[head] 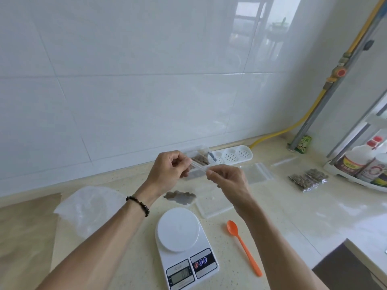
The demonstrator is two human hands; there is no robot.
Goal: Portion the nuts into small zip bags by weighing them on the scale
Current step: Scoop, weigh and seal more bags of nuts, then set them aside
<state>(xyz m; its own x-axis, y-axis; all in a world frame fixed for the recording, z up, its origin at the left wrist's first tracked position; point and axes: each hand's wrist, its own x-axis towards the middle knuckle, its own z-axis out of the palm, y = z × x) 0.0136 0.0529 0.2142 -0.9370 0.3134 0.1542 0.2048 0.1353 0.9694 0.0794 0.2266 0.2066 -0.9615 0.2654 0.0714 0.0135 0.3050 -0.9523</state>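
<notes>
Small zip bag: held at frame centre above the scale, long axis running upper left to lower right. Left hand pinches its upper-left end; right hand pinches the lower-right. Loose nuts lie on the surface just below.

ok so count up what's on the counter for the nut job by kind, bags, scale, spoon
Filled nut bags: 1 cluster, separate count unclear
Empty zip bags lying flat: 1
Zip bag held in both hands: 1
Scale: 1
Orange spoon: 1
Total: 5
</notes>
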